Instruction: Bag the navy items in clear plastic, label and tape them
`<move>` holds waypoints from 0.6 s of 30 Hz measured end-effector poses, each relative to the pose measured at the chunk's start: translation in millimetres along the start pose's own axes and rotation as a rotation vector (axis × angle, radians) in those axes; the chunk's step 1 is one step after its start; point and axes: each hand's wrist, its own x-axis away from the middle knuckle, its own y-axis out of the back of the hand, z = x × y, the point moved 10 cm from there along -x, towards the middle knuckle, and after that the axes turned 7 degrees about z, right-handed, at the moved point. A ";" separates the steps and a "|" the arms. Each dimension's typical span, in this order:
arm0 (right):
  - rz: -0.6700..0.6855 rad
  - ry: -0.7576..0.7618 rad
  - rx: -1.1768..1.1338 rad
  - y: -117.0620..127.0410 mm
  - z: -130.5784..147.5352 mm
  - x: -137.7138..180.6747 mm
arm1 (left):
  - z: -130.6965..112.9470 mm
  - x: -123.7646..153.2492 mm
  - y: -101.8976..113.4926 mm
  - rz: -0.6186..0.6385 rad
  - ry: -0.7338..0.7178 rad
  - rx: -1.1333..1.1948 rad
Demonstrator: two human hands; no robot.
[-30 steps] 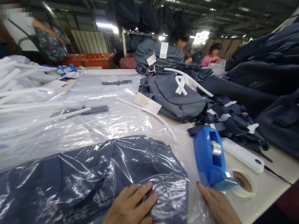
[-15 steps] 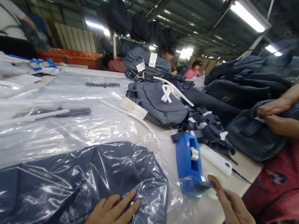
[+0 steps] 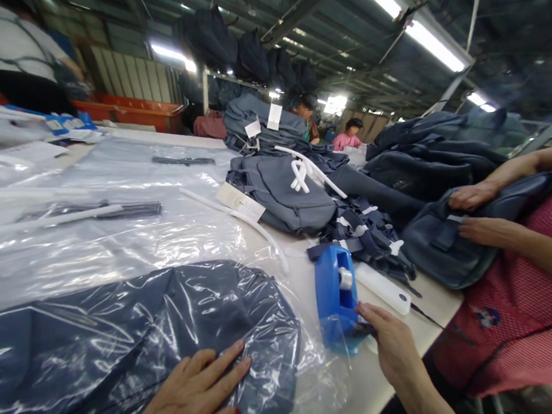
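Observation:
My left hand (image 3: 191, 394) lies flat with fingers spread on a dark blue bag (image 3: 123, 345) inside a clear plastic bag (image 3: 322, 385). A blue tape dispenser (image 3: 330, 286) with a small roll stands on the table to the right of it. My right hand (image 3: 391, 342) is at the dispenser's near front end, its fingers closed together against the cutter side. What they pinch there is hidden. A clear flap of the plastic bag overlaps the front of the dispenser.
Beside the dispenser lie a white handled tool (image 3: 384, 288) with a cord and a heap of dark straps (image 3: 360, 225). A tagged backpack (image 3: 284, 193) and clear plastic sheets (image 3: 137, 240) lie behind. At right, a co-worker's hands (image 3: 476, 214) handle another dark bag (image 3: 436, 250).
My right hand has moved up and left from beside the dispenser's front onto it; the round brown shape at its fingertips no longer shows. My left hand stays on the wrapped bag. The view has shifted slightly.

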 end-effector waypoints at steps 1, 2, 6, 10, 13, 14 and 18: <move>-0.031 0.037 0.003 7.7 1.7 7.0 | -0.6 -0.9 1.0 -0.004 -0.006 -0.017; -0.066 0.071 0.006 16.0 1.1 16.1 | -1.0 -1.7 1.7 -0.009 -0.011 -0.030; -0.162 0.012 -0.050 34.2 -44.4 57.0 | 0.4 -1.3 2.0 -0.051 -0.004 -0.015; -0.144 -0.120 -0.259 13.9 -102.3 68.2 | 1.9 2.1 -2.3 -0.055 0.005 0.019; -0.036 -0.161 -0.368 -6.6 -115.9 52.5 | 2.1 2.9 -3.9 -0.030 0.010 0.028; -0.014 -0.167 -0.369 -8.6 -116.4 47.3 | 1.3 2.7 -4.6 -0.014 0.004 0.026; 0.007 -0.146 -0.223 2.3 -112.4 45.5 | -1.8 1.0 -6.9 0.055 -0.005 -0.012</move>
